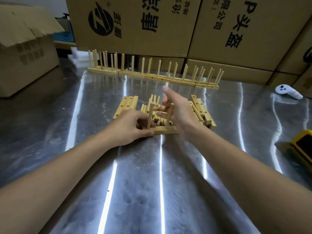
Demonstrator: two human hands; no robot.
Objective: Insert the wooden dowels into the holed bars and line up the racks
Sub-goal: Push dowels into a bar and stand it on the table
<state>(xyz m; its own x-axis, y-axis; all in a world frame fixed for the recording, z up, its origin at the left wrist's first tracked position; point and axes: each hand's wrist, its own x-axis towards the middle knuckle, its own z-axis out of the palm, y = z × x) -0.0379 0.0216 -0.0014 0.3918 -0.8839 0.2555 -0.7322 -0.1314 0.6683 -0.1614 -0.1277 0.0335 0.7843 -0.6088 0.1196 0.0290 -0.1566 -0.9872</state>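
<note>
The holed bar (167, 130) lies flat on the steel bench (152, 174) just below the middle of the frame. Two dowels stand upright in it, a left dowel (149, 115) and a right dowel (169, 116).

The left hand (130, 126) holds the bar's left end. Its thumb lies along the near edge and its fingers curl in behind the foot of the left dowel. The right hand (178, 109) hovers just above and behind the bar, spread wide with the thumb pointing up, and nothing shows in its grasp. It is blurred, and the right dowel crosses in front of its fingers.

Right behind the bar is a pile of loose dowels (156, 114), partly hidden by both hands. A left stack of bars (126, 107) and a right stack of bars (201, 109) flank the pile. The right wrist covers the near end of the right stack.

Farther back, across the upper middle, a row of finished racks (152, 72) stands end to end in front of large printed cardboard boxes (135, 24). An open carton (28, 61) fills the upper left, with white foam pieces (78, 59) beside it. At the right edge lie a white controller (287, 92) and a yellow device (303, 144), the device cut off by the frame.
</note>
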